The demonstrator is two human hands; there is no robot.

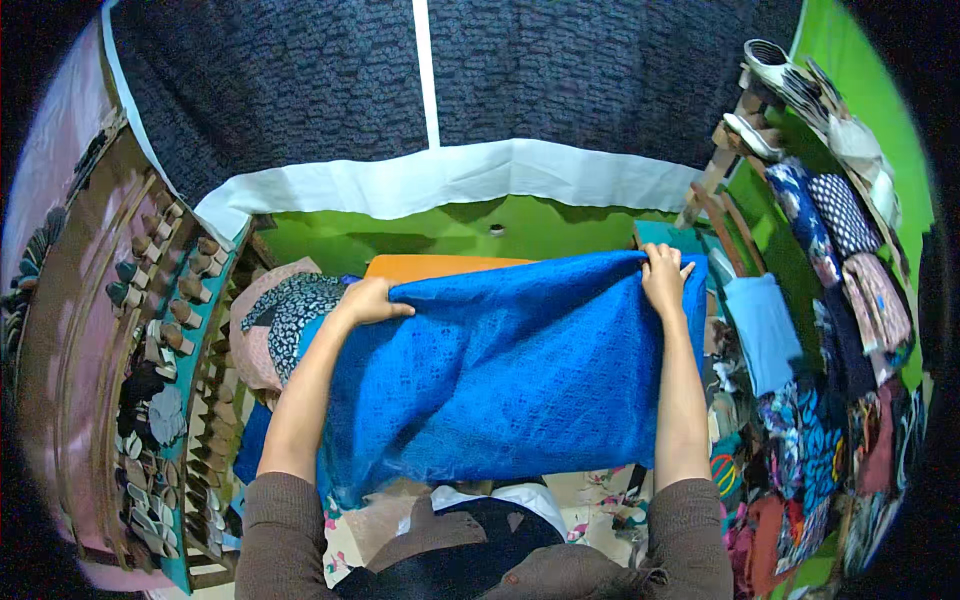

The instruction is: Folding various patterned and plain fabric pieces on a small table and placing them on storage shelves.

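Observation:
A bright blue patterned cloth hangs spread out between my two hands. My left hand grips its upper left corner, fingers tucked behind the fabric and thumb in front. At the upper right, my right hand is closed on the other end of the top edge. The cloth droops in soft folds, its lower edge hanging near my lap. Behind it shows part of an orange surface. Beside my left hand lies a bundle of fabric with a black-and-white print and a pink piece.
On the left stands a rack with rows of shoes. Along the right, a wooden rack holds folded clothes, among them a light blue cloth and a dotted one. A dark curtain with white trim hangs before the green wall.

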